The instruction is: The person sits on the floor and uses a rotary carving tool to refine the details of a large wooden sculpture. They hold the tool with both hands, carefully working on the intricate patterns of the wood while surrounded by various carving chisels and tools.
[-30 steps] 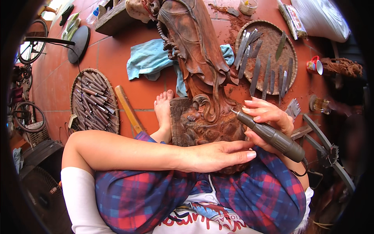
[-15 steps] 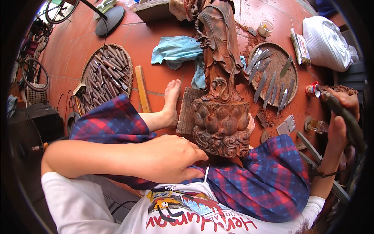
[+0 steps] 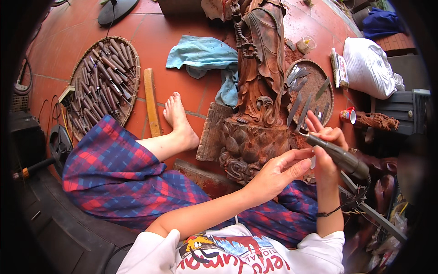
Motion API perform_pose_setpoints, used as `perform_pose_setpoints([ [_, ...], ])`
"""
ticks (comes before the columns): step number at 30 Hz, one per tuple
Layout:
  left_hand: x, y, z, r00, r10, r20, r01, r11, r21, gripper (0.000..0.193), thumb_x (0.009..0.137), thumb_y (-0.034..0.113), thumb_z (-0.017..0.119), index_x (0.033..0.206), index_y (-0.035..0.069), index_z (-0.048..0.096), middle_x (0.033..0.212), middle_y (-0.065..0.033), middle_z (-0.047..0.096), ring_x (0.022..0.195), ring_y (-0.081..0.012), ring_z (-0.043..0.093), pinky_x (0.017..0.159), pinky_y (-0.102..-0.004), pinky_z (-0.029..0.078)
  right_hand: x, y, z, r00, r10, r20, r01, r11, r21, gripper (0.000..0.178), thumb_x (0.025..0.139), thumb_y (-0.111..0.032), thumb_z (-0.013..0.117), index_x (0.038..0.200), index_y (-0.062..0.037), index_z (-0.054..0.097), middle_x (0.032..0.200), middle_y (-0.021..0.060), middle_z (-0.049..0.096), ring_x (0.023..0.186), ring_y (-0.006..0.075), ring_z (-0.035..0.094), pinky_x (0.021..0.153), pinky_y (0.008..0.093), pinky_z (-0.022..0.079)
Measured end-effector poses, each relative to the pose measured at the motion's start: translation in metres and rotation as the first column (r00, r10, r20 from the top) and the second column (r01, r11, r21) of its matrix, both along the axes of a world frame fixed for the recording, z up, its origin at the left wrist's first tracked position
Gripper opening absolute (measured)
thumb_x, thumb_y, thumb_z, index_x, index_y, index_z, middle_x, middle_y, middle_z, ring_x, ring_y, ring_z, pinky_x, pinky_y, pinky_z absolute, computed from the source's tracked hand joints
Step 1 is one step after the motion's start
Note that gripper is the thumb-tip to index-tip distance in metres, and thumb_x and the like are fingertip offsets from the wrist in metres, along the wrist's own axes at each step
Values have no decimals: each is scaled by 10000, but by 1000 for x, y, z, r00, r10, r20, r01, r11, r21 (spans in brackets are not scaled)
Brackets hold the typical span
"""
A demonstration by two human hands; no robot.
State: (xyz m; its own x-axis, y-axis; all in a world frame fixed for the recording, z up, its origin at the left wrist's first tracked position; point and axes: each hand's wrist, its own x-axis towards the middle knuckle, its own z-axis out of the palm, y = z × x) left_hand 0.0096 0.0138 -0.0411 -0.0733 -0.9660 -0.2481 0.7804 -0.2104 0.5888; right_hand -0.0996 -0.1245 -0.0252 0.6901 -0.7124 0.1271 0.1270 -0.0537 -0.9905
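My right hand holds a dark olive rotary carving handpiece between thumb and fingers, its angled metal tip pointing toward the statue. Close beside it, my left hand reaches across with fingers stretched out. Whether its fingertips touch my right hand, or a small pale thing visible between the hands, I cannot tell. A carved wooden statue in draped robes lies away from me, its lotus base nearest my lap. That base rests against a wooden block by my bare foot.
On the left, a round basket holds several wood-handled chisels; a wooden bar lies beside it. Flat blades lie in another basket on the right. A blue cloth, a red cup, a white sack and a metal frame are nearby.
My right hand has brought the handpiece inward from the far right. My left hand has moved from my lap toward it. The view has shifted somewhat.
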Motion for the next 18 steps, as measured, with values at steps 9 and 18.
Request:
perform_pose_setpoints([
  [9,-3,-34,-18,948,189,-255,-196,981,-2,578,1032,365,518,1439,-12,354,1379,-91,457,1268,-139,440,1066,-316,376,35,-21,-31,988,46,-149,-39,998,47,248,756,-1,784,862,-50,566,889,96,677,1239,408,554,1147,577,295],
  [18,12,-55,-25,889,235,-392,-189,970,152,547,1044,366,495,1447,33,336,1337,-30,452,1276,-96,387,1088,-284,315,60,-31,-47,975,116,-188,-113,993,31,246,783,-8,771,854,-16,535,895,99,593,1107,309,634,1114,575,363],
])
